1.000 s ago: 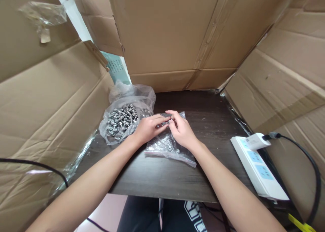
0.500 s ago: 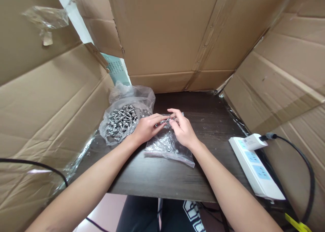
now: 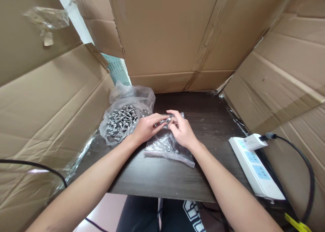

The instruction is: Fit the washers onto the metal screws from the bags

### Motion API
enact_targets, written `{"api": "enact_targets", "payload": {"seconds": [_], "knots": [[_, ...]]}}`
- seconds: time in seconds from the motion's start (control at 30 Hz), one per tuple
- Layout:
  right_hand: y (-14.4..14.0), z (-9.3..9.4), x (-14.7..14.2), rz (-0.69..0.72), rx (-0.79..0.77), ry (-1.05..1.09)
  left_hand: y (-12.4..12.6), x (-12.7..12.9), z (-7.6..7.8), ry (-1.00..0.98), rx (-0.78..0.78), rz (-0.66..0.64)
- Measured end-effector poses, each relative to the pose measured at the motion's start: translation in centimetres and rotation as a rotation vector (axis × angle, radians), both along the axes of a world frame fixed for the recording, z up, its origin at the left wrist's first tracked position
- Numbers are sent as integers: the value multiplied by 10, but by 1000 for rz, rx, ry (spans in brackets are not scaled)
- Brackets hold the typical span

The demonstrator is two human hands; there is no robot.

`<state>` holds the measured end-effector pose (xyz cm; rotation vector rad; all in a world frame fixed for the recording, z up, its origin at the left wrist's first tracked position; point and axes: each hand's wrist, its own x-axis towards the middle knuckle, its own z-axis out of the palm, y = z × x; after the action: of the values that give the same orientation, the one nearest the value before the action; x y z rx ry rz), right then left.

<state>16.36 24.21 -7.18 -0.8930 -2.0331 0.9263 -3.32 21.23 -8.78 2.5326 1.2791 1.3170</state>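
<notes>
Over a clear zip bag (image 3: pixel 162 144) lying on the dark table, my two hands face each other. My left hand (image 3: pixel 148 126) is closed, thumb and fingers pinching a small silver bolt (image 3: pixel 168 119). Close against the bolt's end is my right hand (image 3: pixel 180 128), its fingers curled; what lies between its fingertips is too small to make out. A few small metal pieces (image 3: pixel 169 149) show on the zip bag near its front. Left of my left hand stands an open plastic bag (image 3: pixel 103 128) heaped with silver bolts (image 3: pixel 123 121).
Cardboard walls (image 3: pixel 172 32) enclose the dark table (image 3: pixel 162 181) at the back and both sides. A white power strip (image 3: pixel 256 167) with a plugged-in adapter (image 3: pixel 254 142) lies at the right edge. A black cable (image 3: pixel 38 164) crosses on the left.
My right thumb and fingers have shifted slightly around the bolt's end, uncovering more of it. My left hand stays in place.
</notes>
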Motion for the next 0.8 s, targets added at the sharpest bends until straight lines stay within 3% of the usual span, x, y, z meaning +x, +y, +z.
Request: {"api": "enact_targets", "payload": {"seconds": [0.27,0.43,0.8], "knots": [[0,-3,-4,-30,40,119,1,-1,-2,8,10,-12],[-1,-3,-4,-42,45,109,-1,0,-1,-14,-77,-33],[-1,-2,-3,47,-84,117,-1,0,-1,6,15,24]]}}
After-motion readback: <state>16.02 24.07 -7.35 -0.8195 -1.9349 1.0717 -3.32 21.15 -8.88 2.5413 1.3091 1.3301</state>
